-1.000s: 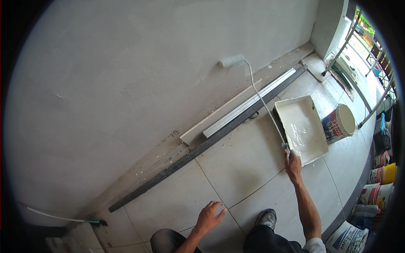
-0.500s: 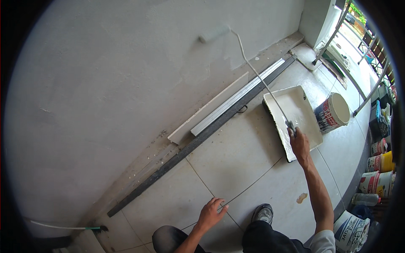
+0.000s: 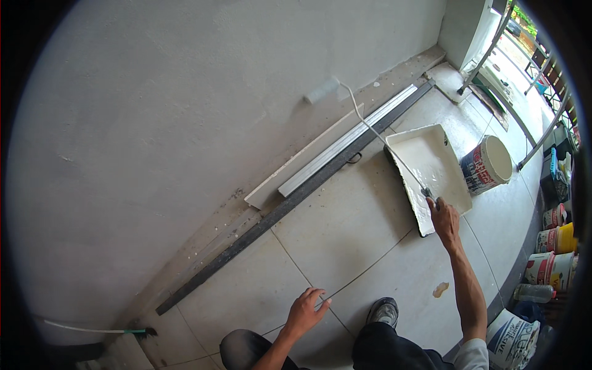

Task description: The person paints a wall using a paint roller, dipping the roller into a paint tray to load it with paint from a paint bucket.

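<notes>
My right hand (image 3: 445, 220) is closed round the dark handle of a paint roller (image 3: 383, 139). Its long bent rod reaches up and left over the tray, and the white sleeve (image 3: 322, 90) lies against the grey wall (image 3: 185, 111), low down. Below the rod, a paint tray (image 3: 414, 132) with white paint in it rests on the tiled floor. Just right of the tray stands a paint bucket (image 3: 495, 161) with a blue and red label. My left hand (image 3: 306, 311) hovers over the floor near my knee, fingers apart, holding nothing.
Along the wall's foot lie a dark bar (image 3: 246, 242), a white metal strip (image 3: 345, 143) and a thin board (image 3: 296, 161). Ladder legs (image 3: 481, 61) stand at the far right. Several tubs (image 3: 549, 266) and a plastic bottle (image 3: 534, 292) line the right edge. A brush (image 3: 145, 333) is at lower left.
The roller sleeve has moved down the wall and slightly right. My right hand has come a little nearer to me and rightward with the handle. My left hand has hardly moved.
</notes>
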{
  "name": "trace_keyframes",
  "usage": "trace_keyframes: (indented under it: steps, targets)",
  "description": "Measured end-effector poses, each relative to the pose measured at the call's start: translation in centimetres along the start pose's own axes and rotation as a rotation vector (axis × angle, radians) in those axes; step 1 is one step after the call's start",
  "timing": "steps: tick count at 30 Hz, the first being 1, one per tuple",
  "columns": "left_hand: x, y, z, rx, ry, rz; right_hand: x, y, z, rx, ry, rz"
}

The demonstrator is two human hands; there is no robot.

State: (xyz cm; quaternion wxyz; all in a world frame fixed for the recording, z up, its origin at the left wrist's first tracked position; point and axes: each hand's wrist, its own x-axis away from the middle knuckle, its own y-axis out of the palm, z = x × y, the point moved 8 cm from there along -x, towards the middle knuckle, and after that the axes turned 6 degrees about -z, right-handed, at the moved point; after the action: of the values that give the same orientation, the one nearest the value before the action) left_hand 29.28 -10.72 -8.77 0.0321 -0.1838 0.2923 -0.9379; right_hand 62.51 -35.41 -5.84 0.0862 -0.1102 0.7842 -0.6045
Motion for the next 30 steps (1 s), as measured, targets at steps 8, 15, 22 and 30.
trace_keyframes:
  steps: [8, 15, 22, 30]
  targets:
    - [-0.6, 0.6, -0.1, 0.002, -0.022, -0.027, 0.8, -0.9, -3.4, -0.087, -0.025, 0.017]
    - [-0.2, -0.1, -0.2, -0.029, 0.027, 0.035, 1.8, 2.7, -1.5, 0.026, -0.054, -0.067]
    - [-0.1, 0.1, 0.0, -0.003, 0.001, 0.009, 2.8, 3.1, -1.6, 0.056, -0.009, -0.064]
    - [-0.5, 0.4, 0.4, -0.01, -0.003, -0.016, 3.4, -0.4, -5.5, -0.095, -0.029, 0.033]
